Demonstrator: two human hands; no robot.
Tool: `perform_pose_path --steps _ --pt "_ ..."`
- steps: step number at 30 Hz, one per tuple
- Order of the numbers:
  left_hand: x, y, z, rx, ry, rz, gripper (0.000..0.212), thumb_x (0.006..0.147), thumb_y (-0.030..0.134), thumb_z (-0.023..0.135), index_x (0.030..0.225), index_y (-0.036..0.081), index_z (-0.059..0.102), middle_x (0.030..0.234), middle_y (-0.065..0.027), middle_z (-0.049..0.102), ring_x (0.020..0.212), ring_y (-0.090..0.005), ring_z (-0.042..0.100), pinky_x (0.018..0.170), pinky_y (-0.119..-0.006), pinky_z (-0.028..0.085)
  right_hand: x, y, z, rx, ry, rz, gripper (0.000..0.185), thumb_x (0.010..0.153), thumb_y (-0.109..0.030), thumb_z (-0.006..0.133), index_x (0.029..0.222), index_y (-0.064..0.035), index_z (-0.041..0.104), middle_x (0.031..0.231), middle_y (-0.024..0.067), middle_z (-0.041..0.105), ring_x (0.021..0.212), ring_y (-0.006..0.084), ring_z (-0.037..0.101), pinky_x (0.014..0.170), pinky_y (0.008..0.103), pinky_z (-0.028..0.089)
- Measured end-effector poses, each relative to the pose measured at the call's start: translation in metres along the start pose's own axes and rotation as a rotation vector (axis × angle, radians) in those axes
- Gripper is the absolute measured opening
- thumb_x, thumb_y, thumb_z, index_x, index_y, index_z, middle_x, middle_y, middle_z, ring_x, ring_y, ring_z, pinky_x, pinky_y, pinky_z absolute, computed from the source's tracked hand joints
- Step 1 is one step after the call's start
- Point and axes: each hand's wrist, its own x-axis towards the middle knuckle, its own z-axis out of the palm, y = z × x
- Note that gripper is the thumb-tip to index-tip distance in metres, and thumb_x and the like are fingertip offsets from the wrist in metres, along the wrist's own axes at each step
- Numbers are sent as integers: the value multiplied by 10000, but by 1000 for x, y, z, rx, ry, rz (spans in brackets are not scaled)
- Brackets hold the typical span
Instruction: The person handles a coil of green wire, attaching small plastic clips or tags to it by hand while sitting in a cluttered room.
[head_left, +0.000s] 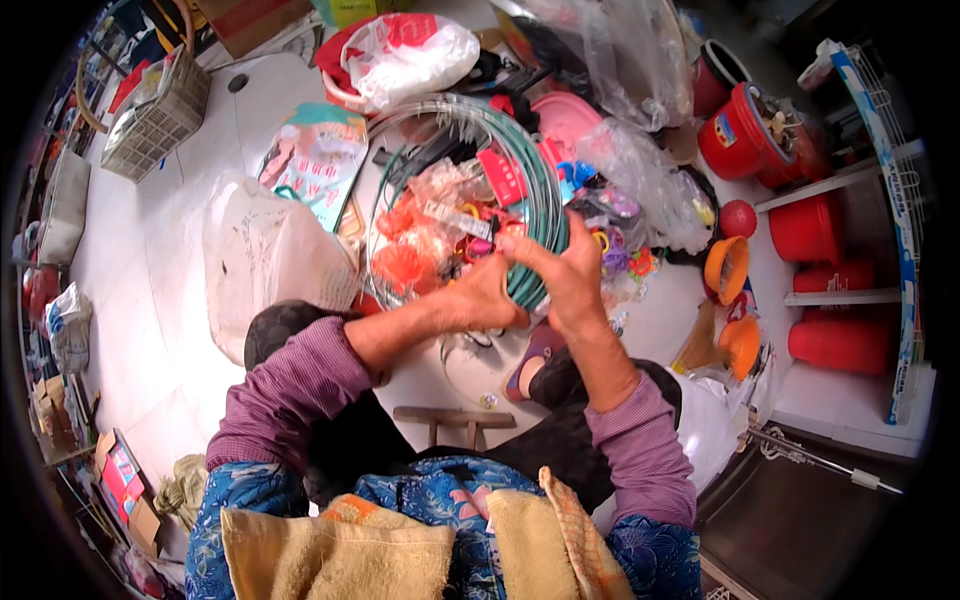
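Observation:
A large coil of green and silvery wire is held up before me, tilted, over a heap of small goods on the floor. My left hand grips its lower right part from the inner side, partly hiding the strands. Close beside it, my right hand clasps the same bundle from the outer side, its thumb lying across the wire. Through the ring show orange netting, a red card and a white label strip. The ends of the wire cannot be made out.
A white plastic sack and a printed bag lie left of the heap. Clear plastic bags lie to its right. Red buckets and orange bowls stand farther right by shelving. A wooden stool is between my legs.

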Motion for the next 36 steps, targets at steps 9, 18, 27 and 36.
perform_pose_path --steps 9,18,27,36 --pt "-3 37 -33 -160 -16 -49 316 596 57 722 882 16 596 757 -21 589 710 -126 562 658 -277 456 20 -18 -23 158 -151 13 668 837 -182 666 1335 65 296 1101 85 577 959 117 549 885 259 406" --pt "-7 20 -12 -63 -60 -29 303 596 76 716 856 -9 587 736 -50 593 693 -141 573 630 -293 476 8 -1 -8 -11 -106 5 657 692 -67 771 1233 54 420 1015 79 596 866 137 586 774 249 472" --pt "1 8 4 205 -122 -60 402 571 100 675 928 -36 550 786 -169 618 778 -283 630 680 -358 494 1 11 -12 -144 130 31 475 646 -26 760 1059 -2 528 890 38 602 753 113 582 693 254 480" --pt "6 1 9 361 -100 -50 496 588 154 686 994 -65 506 839 -248 609 838 -375 614 729 -412 487 5 24 -21 -66 186 -58 329 641 48 613 955 -8 531 834 14 559 685 93 531 632 240 454"
